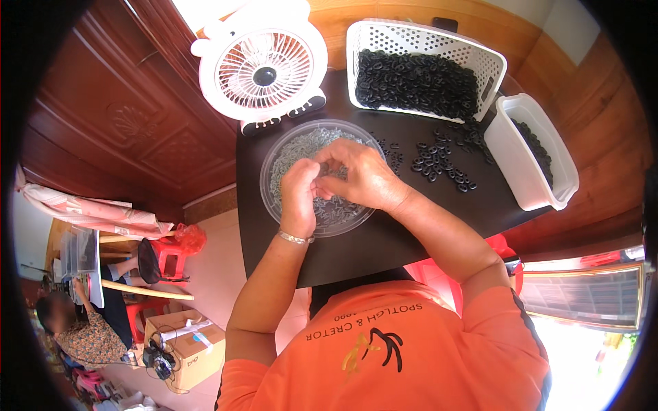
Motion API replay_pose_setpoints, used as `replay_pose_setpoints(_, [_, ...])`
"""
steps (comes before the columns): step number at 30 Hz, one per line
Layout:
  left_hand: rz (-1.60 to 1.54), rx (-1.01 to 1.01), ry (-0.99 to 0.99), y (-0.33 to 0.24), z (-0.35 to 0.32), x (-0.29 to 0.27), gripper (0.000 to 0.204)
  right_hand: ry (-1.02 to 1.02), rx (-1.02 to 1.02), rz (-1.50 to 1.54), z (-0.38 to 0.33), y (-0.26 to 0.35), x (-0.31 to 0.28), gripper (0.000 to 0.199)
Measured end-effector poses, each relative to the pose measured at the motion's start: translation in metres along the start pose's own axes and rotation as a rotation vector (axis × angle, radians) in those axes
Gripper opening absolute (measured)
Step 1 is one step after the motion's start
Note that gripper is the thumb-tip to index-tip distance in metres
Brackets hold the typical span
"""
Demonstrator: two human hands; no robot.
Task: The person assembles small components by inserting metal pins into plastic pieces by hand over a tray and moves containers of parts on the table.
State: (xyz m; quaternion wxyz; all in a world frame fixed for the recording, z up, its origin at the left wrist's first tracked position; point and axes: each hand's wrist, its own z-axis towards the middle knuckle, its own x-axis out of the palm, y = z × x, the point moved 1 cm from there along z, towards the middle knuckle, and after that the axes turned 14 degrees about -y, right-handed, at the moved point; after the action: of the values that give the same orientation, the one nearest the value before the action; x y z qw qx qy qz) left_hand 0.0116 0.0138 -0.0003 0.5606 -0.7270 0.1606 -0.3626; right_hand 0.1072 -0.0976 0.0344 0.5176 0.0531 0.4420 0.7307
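My left hand (pixel 299 195) and my right hand (pixel 361 177) meet over a round clear plastic tub (pixel 264 188). Many small grey pieces (pixel 288 156), thin and screw-like, fill the tub. Both hands are closed, fingertips pinched together close to each other; whatever they hold is too small or hidden behind the fingers. To the right of my right hand, loose small black oval rings (pixel 433 162) lie scattered on the dark table (pixel 274 257).
A white perforated basket (pixel 490 65) full of black rings stands at the back right, beside a white bin (pixel 531 195) partly filled with black pieces. A white fan (pixel 264 77) stands behind the tub. Another person (pixel 92 335) sits at the far left, near a cardboard box (pixel 199 353).
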Motion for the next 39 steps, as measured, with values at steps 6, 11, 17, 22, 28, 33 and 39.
replay_pose_setpoints(6, [0.099,0.109,0.024,0.007,0.001,-0.002,0.019,-0.059,-0.123,-0.057,-0.001,-0.001,0.002,0.029])
replay_pose_setpoints(11, [0.086,0.092,-0.004,0.006,-0.002,0.001,0.020,-0.103,-0.232,-0.166,-0.004,-0.003,0.005,0.029])
replay_pose_setpoints(17, [0.062,0.083,-0.005,0.004,-0.001,-0.003,0.024,-0.070,-0.227,-0.144,-0.004,-0.001,0.003,0.027])
replay_pose_setpoints(22, [0.078,0.089,0.006,0.004,-0.002,-0.004,0.023,-0.055,-0.224,-0.136,-0.005,0.000,0.004,0.021])
replay_pose_setpoints(28, [0.047,0.114,-0.041,0.001,-0.007,0.000,0.021,-0.027,-0.209,-0.131,-0.007,0.000,0.005,0.020])
replay_pose_setpoints(33, [0.076,0.170,-0.022,0.002,-0.007,-0.002,0.022,-0.002,-0.372,-0.245,-0.009,0.000,0.005,0.011])
replay_pose_setpoints(39, [0.035,0.206,-0.050,0.004,-0.004,0.002,0.023,-0.043,-0.316,-0.127,-0.004,-0.003,0.003,0.014])
